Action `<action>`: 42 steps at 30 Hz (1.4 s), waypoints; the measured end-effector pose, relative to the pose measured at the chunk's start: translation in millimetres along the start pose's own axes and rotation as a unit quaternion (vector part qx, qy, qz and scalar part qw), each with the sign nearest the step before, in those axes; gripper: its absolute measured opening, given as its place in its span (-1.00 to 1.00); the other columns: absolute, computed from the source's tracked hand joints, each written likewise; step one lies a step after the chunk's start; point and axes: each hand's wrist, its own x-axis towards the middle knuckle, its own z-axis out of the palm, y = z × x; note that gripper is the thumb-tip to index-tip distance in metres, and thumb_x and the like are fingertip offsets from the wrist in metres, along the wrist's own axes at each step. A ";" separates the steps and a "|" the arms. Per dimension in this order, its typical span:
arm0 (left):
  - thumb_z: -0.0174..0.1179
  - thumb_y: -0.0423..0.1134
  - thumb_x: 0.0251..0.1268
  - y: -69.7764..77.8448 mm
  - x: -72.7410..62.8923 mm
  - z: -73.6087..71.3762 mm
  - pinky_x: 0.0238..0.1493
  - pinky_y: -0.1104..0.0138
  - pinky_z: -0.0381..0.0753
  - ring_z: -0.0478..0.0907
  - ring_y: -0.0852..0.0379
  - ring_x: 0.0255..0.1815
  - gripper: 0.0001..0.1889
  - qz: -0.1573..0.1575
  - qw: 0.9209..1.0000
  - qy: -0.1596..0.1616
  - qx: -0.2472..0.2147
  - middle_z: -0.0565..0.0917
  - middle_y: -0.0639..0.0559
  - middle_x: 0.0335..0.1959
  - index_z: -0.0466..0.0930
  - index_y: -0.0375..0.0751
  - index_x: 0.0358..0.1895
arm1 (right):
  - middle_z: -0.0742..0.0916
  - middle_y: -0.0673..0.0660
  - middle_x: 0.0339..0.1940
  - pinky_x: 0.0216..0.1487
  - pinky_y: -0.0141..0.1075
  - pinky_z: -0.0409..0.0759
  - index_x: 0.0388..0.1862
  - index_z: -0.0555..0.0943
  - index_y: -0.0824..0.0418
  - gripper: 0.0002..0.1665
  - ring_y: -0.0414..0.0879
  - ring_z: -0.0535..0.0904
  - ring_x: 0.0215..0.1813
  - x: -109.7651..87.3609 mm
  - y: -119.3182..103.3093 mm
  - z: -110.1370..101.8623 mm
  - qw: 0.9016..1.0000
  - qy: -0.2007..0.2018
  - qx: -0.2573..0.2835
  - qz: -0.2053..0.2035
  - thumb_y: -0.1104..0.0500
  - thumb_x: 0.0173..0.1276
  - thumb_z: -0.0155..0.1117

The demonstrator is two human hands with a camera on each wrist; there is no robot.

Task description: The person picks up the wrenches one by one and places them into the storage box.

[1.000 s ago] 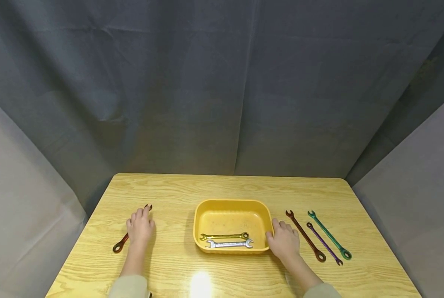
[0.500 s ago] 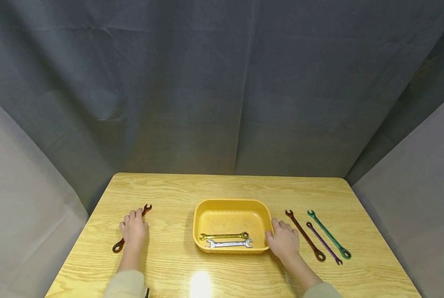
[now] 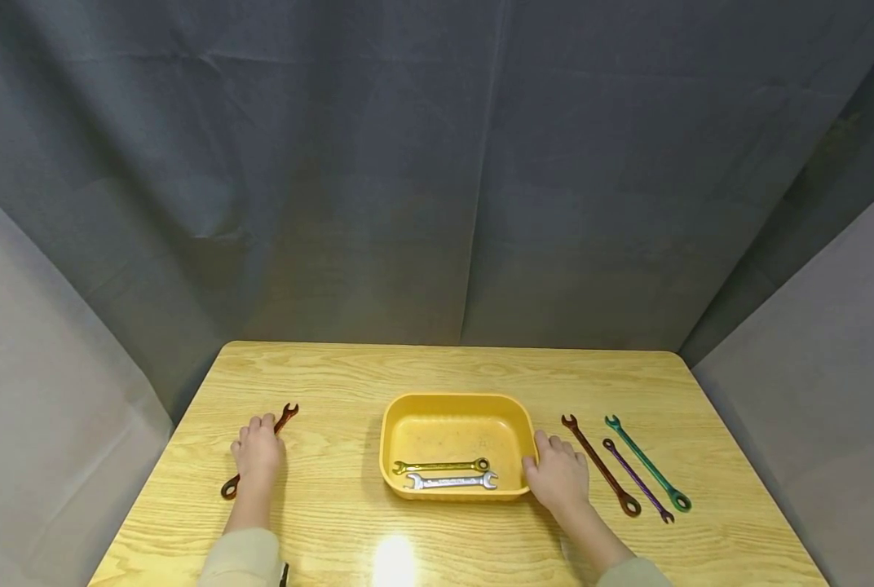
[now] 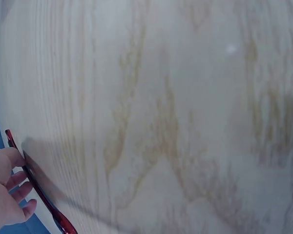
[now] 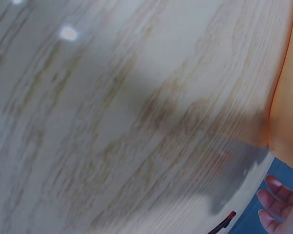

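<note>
A person's two hands working at a wood-grained tabletop [image 3: 334, 530], seen from the head and both wrists. The left hand [image 3: 257, 448] is reaching over the middle of a red wrench [image 3: 284, 421], which is lying aslant on the left side of the tabletop. Its open end is showing beyond the fingers and its ring end is emerging on the near side. In the left wrist view the digits are bending and meeting the shaft; whether they are clamping it cannot be told. The right hand [image 3: 560, 474] is holding the right rim of a yellow box [image 3: 452, 397], its thumb lying over the edge and its fingers bending along the outside. Inside the box, near the front wall, a gold wrench [image 3: 440, 466] is lying just behind a silver wrench [image 3: 448, 482]. To the right of the right hand, three more are lying aslant on the tabletop: a copper-brown wrench [image 3: 602, 465] nearest the box, then a purple wrench [image 3: 638, 483], then a green wrench [image 3: 647, 463]. A dark grey curtain [image 3: 371, 204] is hanging behind.
</note>
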 end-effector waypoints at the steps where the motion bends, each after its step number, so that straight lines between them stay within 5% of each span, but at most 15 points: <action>1: 0.03 -0.37 0.23 0.0 0.2 -0.5 -0.01 -0.15 0.23 0.27 -0.32 0.04 -0.53 0.000 1.000 -0.001 0.000 0.35 -0.38 0.10 0.25 -0.38 0.22 | 0.60 0.23 -0.17 -0.20 0.04 0.38 0.06 0.42 0.23 -0.54 0.17 0.49 -0.14 0.0 0.3 0.6 1.000 0.003 -0.001 -0.001 0.02 0.25 0.04; 17: 0.04 -0.45 0.20 4.7 2.7 -9.3 -0.28 -0.11 0.45 0.36 -0.37 -0.09 -0.62 -0.002 0.999 -0.040 -0.001 0.41 -0.44 -0.07 0.34 -0.45 0.11 | 0.60 0.18 -0.27 -0.25 -0.01 0.39 0.00 0.44 0.21 -0.59 0.12 0.49 -0.23 0.0 2.1 4.6 1.000 0.018 -0.004 -0.007 0.03 0.23 0.06; 42: 0.10 -0.49 0.10 1.5 6.9 -7.7 -0.40 -0.04 0.45 0.40 -0.32 -0.25 -0.67 -0.013 0.999 -0.040 -0.015 0.44 -0.40 -0.28 0.39 -0.41 -0.02 | 0.60 0.19 -0.24 -0.22 0.02 0.38 0.03 0.43 0.21 -0.56 0.13 0.49 -0.20 0.3 1.7 3.0 1.000 0.011 0.002 -0.004 0.03 0.23 0.05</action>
